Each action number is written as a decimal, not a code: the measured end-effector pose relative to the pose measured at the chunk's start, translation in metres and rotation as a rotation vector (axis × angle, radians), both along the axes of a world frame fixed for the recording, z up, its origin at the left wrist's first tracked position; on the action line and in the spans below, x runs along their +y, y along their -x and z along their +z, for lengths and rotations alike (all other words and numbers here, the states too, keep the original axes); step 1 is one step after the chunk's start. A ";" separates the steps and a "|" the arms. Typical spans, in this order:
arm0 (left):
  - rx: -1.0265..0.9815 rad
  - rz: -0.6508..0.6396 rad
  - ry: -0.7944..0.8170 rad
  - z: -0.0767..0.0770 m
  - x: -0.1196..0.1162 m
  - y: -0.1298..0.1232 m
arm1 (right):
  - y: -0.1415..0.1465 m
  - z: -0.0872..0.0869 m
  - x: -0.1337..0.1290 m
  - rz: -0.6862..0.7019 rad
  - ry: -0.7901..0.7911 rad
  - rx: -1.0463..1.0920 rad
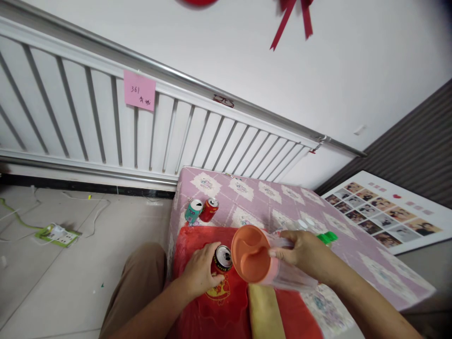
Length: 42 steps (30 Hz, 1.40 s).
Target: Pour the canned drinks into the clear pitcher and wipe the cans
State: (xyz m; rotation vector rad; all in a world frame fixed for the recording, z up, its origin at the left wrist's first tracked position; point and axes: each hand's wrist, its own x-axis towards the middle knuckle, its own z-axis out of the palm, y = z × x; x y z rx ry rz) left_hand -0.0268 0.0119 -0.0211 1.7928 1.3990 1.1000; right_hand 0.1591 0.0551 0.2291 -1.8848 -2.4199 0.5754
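Note:
My left hand [203,270] curls its fingers and thumb round a dark drink can [223,258] with gold and red markings, its top opened. The can stands over the red cloth, close to a red scallop-edged tray [226,310]. My right hand [303,252] is closed on the handle of a clear plastic jug [289,275] with an orange top [249,254]. That jug is tipped on its side, its orange top facing the can. A folded yellow cloth [266,313] lies below the jug.
A teal can [194,210] and a red can [209,209] stand at the back left of the patterned tablecloth [243,188]. Green-capped containers [327,237] sit to the right. Beyond are a white radiator [197,136] and a photo board [384,212]; a power strip [58,234] lies on the floor.

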 end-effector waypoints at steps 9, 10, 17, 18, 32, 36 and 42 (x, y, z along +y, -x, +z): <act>-0.008 0.001 -0.006 -0.001 0.000 0.000 | -0.001 -0.002 0.000 -0.005 -0.014 0.015; -0.008 0.001 -0.007 -0.001 0.000 0.000 | -0.001 -0.002 0.000 -0.004 -0.014 0.015; -0.005 0.000 -0.006 -0.003 0.000 -0.001 | 0.000 -0.003 0.001 -0.009 0.002 -0.035; -0.004 0.001 -0.005 -0.003 0.000 -0.001 | 0.000 -0.003 0.002 -0.009 -0.004 -0.035; -0.007 0.001 0.000 -0.001 0.000 0.000 | -0.005 -0.010 0.004 -0.002 -0.032 -0.023; -0.009 0.000 -0.003 -0.002 0.000 0.000 | -0.007 -0.013 0.003 -0.007 -0.014 0.003; -0.004 0.002 -0.009 -0.003 0.000 0.001 | -0.016 -0.028 0.006 -0.031 -0.016 0.068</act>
